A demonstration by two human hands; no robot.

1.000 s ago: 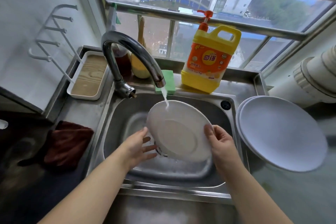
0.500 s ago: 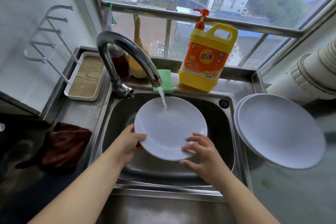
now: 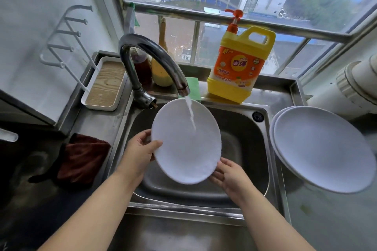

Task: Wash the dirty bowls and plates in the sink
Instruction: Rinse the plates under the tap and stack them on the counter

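The left hand (image 3: 140, 150) grips the plate's (image 3: 186, 142) left rim, thumb on top, holding it tilted over the sink (image 3: 263, 138) under the tap's (image 3: 151, 61) stream. The right hand (image 3: 228, 177), fingers nearly straight, supports its lower edge. Two stacked plates (image 3: 322, 149) on the tabletop look clean, so the job seems well along; no bowls show.

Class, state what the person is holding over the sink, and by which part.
A white plate: left hand grips its left rim, right hand supports the lower right edge.
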